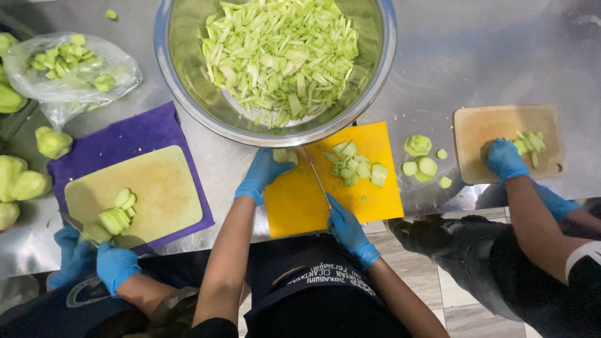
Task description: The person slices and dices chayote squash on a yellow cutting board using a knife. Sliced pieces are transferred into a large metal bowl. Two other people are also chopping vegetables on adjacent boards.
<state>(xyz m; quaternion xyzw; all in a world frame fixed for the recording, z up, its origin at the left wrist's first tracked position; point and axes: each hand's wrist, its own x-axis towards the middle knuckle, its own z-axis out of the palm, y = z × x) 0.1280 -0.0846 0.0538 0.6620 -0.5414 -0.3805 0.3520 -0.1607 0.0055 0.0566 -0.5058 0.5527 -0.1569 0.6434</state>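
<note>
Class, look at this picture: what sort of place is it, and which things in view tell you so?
Probably a shared food-prep kitchen: a steel counter, a big metal bowl of cut green strips, and three cutting boards, with gloved hands slicing pale green vegetable pieces.

Centre of the frame: yellow plastic cutting board [294, 206] below a large round steel bowl [181, 81] holding pale green vegetable strips [282, 50]. Lower left: beige rectangular cutting board [163, 188] on a purple mat [134, 131], clear plastic bag [69, 69] above. Far right: small wooden cutting board [482, 128].

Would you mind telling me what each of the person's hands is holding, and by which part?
The right hand grips a knife by its handle; the left hand pinches a pale green vegetable piece at its near end.
</note>
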